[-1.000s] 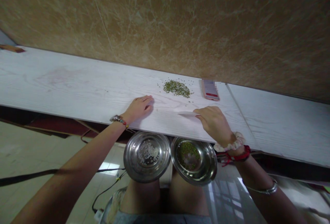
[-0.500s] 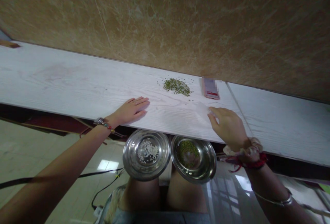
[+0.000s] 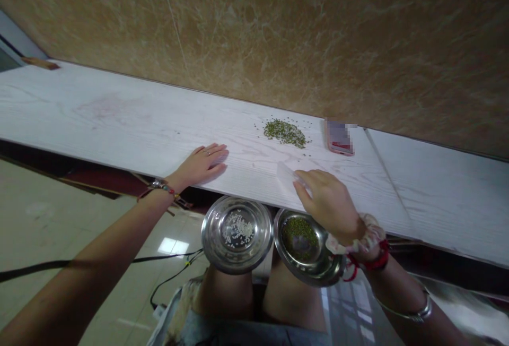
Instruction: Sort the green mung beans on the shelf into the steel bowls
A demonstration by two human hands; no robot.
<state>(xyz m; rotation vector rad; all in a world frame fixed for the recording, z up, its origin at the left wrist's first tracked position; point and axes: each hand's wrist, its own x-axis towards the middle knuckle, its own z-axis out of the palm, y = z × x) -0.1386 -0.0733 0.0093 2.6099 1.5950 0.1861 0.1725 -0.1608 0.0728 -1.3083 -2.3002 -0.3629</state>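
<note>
My left hand (image 3: 204, 164) lies flat on the white tabletop, palm down, fingers stretched out, holding nothing. In a pinch, my right hand (image 3: 328, 197) grips a thin translucent plastic sheet (image 3: 285, 177), tilted just over the table. Beyond it a pile of green beans mixed with white grains (image 3: 284, 132) is spread on the tabletop. Two steel bowls rest at the table's edge above my legs. White grains lie in the left bowl (image 3: 209, 234); green beans sit in the right bowl (image 3: 314, 276), which my right wrist partly covers.
A phone (image 3: 339, 138) in a pinkish case lies right of the pile, near the brown marbled wall (image 3: 254, 33). A seam (image 3: 384, 168) crosses the white table (image 3: 131, 139). A small wooden piece (image 3: 42, 63) is at the far left. Black cables (image 3: 170, 282) hang by my left side.
My right hand has moved left with the plastic sheet, now over the right bowl's far edge. My left hand stays flat on the table. The whole view has shifted slightly.
</note>
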